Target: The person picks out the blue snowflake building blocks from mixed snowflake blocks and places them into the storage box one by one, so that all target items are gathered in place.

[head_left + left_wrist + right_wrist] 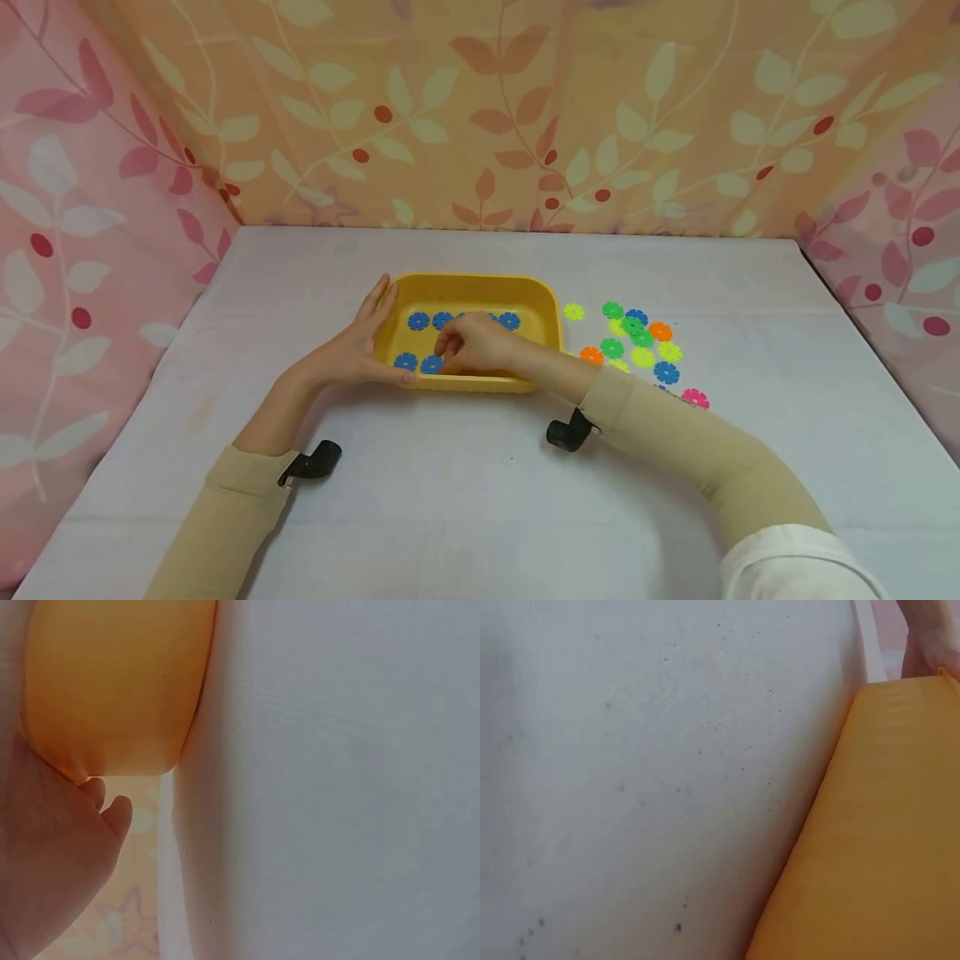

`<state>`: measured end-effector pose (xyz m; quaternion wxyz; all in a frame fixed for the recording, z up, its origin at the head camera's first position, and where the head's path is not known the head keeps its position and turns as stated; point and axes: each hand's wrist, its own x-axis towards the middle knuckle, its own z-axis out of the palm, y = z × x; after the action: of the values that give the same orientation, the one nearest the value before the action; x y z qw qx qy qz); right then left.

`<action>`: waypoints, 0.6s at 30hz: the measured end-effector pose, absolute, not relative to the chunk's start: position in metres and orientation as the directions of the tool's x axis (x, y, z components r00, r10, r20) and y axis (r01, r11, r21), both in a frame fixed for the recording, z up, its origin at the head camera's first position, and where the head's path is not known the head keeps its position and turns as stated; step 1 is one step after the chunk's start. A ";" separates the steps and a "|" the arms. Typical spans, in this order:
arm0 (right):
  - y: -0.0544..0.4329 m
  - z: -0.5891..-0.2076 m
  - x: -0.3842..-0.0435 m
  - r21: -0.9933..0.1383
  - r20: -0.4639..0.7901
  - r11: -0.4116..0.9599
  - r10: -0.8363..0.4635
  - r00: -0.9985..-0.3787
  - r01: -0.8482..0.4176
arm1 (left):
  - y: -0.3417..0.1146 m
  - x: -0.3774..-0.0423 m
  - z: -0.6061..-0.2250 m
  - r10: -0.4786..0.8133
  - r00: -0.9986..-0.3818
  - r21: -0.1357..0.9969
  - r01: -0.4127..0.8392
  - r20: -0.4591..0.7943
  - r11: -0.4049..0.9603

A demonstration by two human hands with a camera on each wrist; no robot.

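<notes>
A yellow plastic tray (pixel 472 288) stands on the white-covered table. My left hand (pixel 352 350) holds its left end, the fingers around the far corner and the thumb on the near rim. Inside the tray my right hand (pixel 483 343) reaches down with bent fingers, close to a blue snowflake disc (pixel 432 365). Another blue disc (pixel 406 362) lies left of that one. Along the back runs a row of several blue discs (pixel 418 321), partly covered by the right hand. I cannot tell whether the right fingertips pinch a disc.
Right of the tray several loose snowflake discs lie scattered: green (pixel 612 348), orange (pixel 661 332), yellow (pixel 642 357), blue (pixel 667 372) and pink (pixel 696 399). The right forearm passes over the tray's near right corner. Leaf-patterned curtains (pixel 510 108) stand behind the table.
</notes>
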<state>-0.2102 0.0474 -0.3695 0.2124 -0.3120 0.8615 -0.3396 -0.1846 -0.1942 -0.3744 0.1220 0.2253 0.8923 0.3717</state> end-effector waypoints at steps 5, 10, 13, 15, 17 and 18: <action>0.060 -0.366 -0.210 -0.773 -0.149 0.541 -0.662 -0.734 -0.331 | -0.194 -0.185 -0.376 0.488 -0.871 0.713 0.307 -0.056 0.630; 0.081 -0.355 -0.206 -0.839 -0.118 0.482 -0.615 -0.780 -0.253 | -0.195 -0.185 -0.378 0.497 -0.867 0.707 0.329 -0.036 0.625; 0.098 -0.349 -0.202 -0.884 -0.092 0.424 -0.571 -0.816 -0.198 | -0.195 -0.185 -0.378 0.499 -0.866 0.709 0.336 -0.026 0.620; 0.111 -0.346 -0.199 -0.915 -0.084 0.377 -0.529 -0.845 -0.145 | -0.195 -0.185 -0.378 0.498 -0.867 0.710 0.335 -0.025 0.619; 0.126 -0.343 -0.195 -0.944 -0.081 0.318 -0.479 -0.874 -0.087 | -0.196 -0.185 -0.378 0.499 -0.867 0.710 0.335 -0.025 0.619; 0.134 -0.342 -0.193 -0.956 -0.083 0.286 -0.452 -0.888 -0.057 | -0.196 -0.186 -0.378 0.501 -0.865 0.710 0.338 -0.023 0.618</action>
<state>-0.1931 0.1337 -0.3421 0.1719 -0.1625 0.7834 -0.5748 -0.1856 -0.1958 -0.3781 0.1100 0.2349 0.8926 0.3688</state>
